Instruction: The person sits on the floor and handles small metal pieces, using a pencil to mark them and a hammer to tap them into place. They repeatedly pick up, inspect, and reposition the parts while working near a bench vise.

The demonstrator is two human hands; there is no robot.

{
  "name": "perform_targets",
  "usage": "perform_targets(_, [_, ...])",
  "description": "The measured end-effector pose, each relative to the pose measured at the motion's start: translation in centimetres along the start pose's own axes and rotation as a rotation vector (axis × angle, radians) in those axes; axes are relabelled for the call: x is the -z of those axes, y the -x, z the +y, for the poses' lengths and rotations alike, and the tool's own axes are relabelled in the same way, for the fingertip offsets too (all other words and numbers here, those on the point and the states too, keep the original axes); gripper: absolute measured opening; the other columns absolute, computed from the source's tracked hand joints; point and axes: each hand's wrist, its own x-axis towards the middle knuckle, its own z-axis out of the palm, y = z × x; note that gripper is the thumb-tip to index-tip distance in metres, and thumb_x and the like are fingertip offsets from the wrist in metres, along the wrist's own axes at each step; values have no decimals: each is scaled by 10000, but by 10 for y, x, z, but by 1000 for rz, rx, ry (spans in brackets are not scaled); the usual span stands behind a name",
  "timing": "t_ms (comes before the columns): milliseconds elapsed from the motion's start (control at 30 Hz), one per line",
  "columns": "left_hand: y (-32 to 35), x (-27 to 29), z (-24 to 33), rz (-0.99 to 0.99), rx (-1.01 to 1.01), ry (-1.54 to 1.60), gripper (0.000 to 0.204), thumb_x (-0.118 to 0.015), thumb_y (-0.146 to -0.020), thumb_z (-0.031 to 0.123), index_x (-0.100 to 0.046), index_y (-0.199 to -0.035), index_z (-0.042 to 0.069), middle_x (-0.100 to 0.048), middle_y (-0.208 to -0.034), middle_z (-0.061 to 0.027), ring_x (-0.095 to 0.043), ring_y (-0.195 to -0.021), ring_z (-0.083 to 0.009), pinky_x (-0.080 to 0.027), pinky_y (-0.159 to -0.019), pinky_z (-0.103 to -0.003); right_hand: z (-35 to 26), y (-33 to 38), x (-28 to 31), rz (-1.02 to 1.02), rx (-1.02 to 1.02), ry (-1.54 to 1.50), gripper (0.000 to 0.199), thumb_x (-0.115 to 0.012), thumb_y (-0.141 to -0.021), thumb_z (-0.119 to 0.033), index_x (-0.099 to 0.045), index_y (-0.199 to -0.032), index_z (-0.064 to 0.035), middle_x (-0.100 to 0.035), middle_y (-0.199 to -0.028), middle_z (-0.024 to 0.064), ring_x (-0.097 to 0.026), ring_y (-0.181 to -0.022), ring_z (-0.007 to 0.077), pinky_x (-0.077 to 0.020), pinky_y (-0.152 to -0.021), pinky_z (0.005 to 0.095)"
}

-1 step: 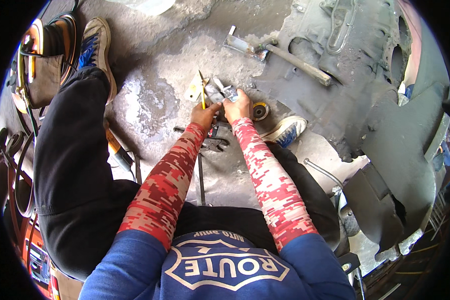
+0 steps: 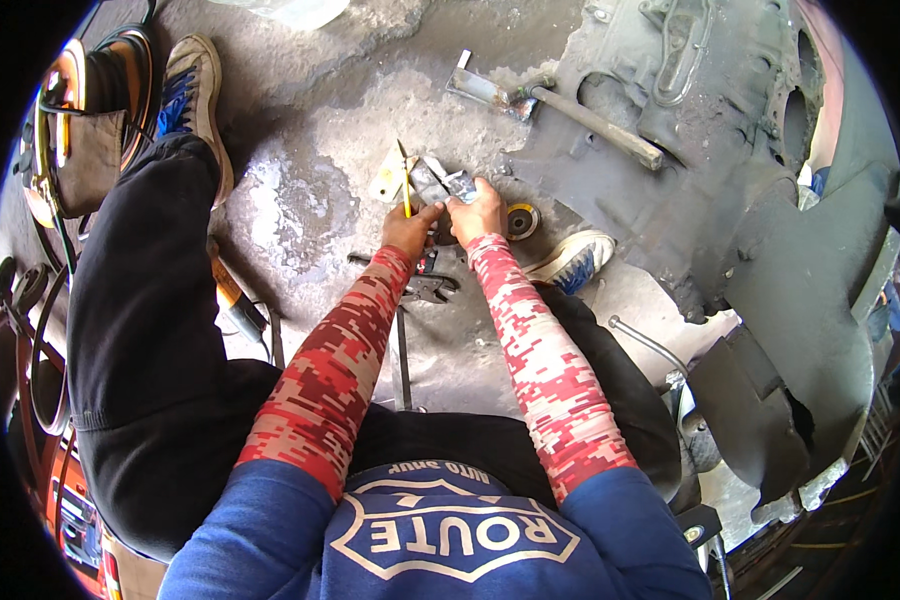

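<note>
My left hand [image 2: 407, 233] is closed, with a yellow pencil [image 2: 406, 185] sticking up between its fingers. My right hand [image 2: 479, 214] pinches a small grey sheet-metal piece [image 2: 457, 184], and the left thumb and fingers meet it at the near edge. How far the left fingers grip the metal is hidden. Just beyond the left hand lies a pale flat piece [image 2: 386, 180] with a hole. Locking pliers [image 2: 431, 289] rest on the floor below my hands. A round grinding disc [image 2: 521, 221] with a yellow rim shows beside my right hand.
A hammer [image 2: 600, 128] lies across a large grey car-body panel [image 2: 710, 150] on the right. An orange-handled tool [image 2: 235, 300] is beside my left leg. Coiled hoses [image 2: 135, 70] and a brown pouch [image 2: 90, 160] sit at far left. A bent metal rod [image 2: 650, 343] is near my right knee.
</note>
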Motion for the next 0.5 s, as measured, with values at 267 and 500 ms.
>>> perform_targets(267, [9,5,7,-94,-211,-151,319,-787,-827,290,-616,-1003,87,-533,-650,19,-454,-466,-93,-318,-403,-266,-3,18,33,-225,-322,-386,193,-743,-830,-117,-613,-963,-65,-632,-714,40,-568,-462,130,-451,-375,296])
perform_targets(500, [102,18,74,-292,-142,-172,168,-744,-861,181,-630,-963,113,-484,-622,49,-372,-436,-66,-248,-404,-250,-29,84,97,-284,-214,-704,168,-732,-841,-83,-632,-975,-67,-646,-774,46,-571,-502,130,-470,-394,297])
